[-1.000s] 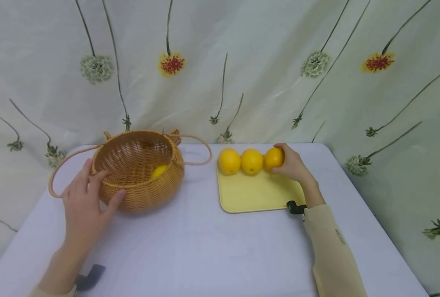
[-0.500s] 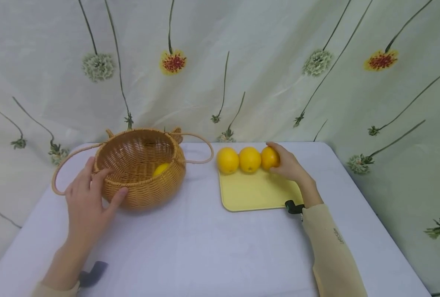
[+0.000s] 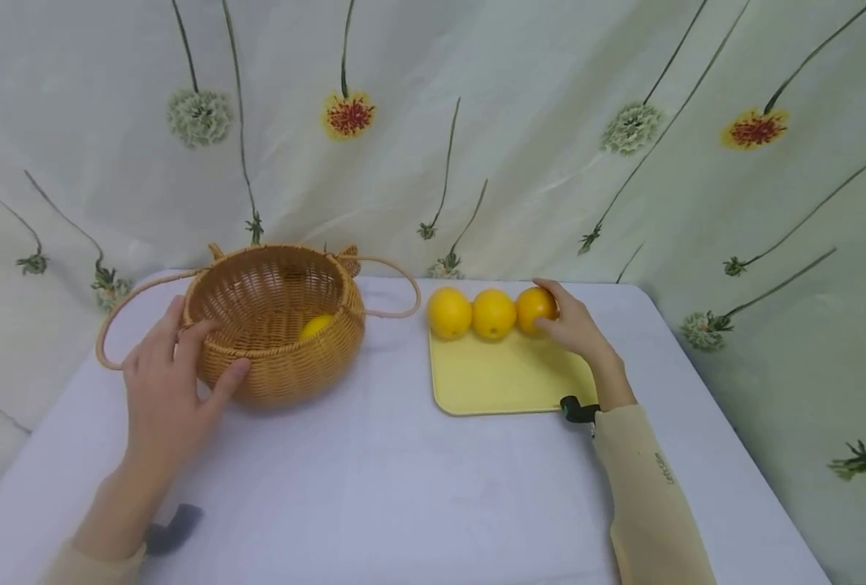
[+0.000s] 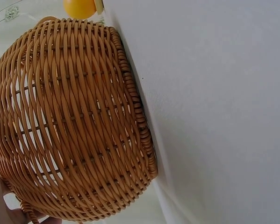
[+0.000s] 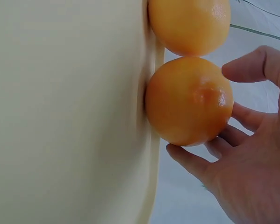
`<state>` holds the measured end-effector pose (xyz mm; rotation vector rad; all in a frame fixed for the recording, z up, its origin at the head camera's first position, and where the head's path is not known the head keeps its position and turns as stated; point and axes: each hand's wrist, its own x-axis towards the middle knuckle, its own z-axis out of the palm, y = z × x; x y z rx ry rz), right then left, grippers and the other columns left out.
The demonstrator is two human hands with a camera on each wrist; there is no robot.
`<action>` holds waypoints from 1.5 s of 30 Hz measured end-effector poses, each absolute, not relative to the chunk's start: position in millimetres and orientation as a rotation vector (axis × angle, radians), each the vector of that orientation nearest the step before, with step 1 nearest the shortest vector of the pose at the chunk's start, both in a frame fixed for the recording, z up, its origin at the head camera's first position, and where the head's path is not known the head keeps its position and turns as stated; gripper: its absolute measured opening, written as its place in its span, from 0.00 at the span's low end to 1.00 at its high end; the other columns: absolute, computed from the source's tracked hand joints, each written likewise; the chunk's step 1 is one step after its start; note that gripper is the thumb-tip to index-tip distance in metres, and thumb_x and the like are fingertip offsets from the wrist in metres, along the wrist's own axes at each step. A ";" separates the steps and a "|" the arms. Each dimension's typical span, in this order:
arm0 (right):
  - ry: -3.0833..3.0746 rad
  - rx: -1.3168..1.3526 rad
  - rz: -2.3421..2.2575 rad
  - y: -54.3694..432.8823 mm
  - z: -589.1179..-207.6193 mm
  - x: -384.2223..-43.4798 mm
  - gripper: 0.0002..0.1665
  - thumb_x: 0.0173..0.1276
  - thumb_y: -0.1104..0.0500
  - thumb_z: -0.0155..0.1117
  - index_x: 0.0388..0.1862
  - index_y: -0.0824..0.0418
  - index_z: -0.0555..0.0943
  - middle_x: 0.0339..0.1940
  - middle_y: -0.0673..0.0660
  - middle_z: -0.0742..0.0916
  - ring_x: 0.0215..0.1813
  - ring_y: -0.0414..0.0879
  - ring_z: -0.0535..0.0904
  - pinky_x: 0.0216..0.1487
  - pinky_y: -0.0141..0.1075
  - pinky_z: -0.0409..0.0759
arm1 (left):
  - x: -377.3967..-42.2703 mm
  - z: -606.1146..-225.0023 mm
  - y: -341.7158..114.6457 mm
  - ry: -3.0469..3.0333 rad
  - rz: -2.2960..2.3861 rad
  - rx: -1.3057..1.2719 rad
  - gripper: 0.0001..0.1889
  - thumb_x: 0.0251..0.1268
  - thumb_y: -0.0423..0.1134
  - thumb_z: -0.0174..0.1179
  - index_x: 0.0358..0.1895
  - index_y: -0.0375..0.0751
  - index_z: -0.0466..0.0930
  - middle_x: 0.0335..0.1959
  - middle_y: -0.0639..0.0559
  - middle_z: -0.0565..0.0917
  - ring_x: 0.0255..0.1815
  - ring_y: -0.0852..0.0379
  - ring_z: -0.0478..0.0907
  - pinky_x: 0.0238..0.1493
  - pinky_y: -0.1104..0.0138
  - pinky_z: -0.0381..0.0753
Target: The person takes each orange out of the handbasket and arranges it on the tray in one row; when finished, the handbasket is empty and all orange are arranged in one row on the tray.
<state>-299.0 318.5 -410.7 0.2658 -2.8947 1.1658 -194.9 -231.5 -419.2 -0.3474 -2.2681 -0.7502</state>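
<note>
A round wicker basket (image 3: 279, 378) stands at the left of the table, tilted a little towards me. My left hand (image 3: 166, 390) holds its near left rim, thumb outside and fingertips over the edge. Inside the basket, part of a yellow fruit (image 3: 316, 327) shows. On the right, my right hand (image 3: 575, 325) curls round the rightmost orange (image 5: 189, 102), which sits at the far edge of a yellow tray (image 3: 513, 382). Beside it in the row are a middle orange (image 3: 494, 314) and a left orange (image 3: 449, 313).
The basket's two loop handles stick out sideways, the right handle (image 3: 392, 313) towards the tray. A flower-printed cloth (image 3: 521, 146) hangs behind the white table (image 3: 374, 487). Black straps are on both wrists.
My right hand and the rightmost orange shifted slightly left, then slightly back right. The left hand keeps its hold on the basket rim. The head view has shifted a little.
</note>
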 end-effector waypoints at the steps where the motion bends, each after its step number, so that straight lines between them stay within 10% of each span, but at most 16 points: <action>1: -2.881 0.247 1.179 319.5 -410.9 -299.0 0.41 0.73 0.61 0.55 0.84 0.58 0.59 0.83 0.64 0.68 0.76 0.63 0.69 0.78 0.62 0.64 | -195.8 -418.5 -231.4 -2.269 -0.749 -0.349 0.42 0.70 0.72 0.55 0.63 0.32 0.75 0.84 0.37 0.61 0.78 0.26 0.62 0.67 0.29 0.55; 18: -2.827 0.141 1.230 326.1 -409.8 -298.1 0.32 0.88 0.50 0.44 0.84 0.61 0.61 0.83 0.64 0.69 0.84 0.62 0.61 0.82 0.59 0.57 | -199.7 -421.8 -232.5 -2.256 -0.740 -0.349 0.49 0.68 0.79 0.49 0.62 0.31 0.76 0.83 0.36 0.62 0.77 0.26 0.63 0.67 0.29 0.55; 45: -2.752 0.150 1.023 325.4 -401.5 -296.9 0.30 0.84 0.50 0.56 0.77 0.64 0.71 0.77 0.67 0.76 0.81 0.66 0.66 0.79 0.61 0.62 | -202.0 -418.9 -233.6 -2.299 -0.766 -0.331 0.44 0.69 0.76 0.52 0.61 0.34 0.77 0.84 0.36 0.61 0.81 0.30 0.60 0.68 0.30 0.54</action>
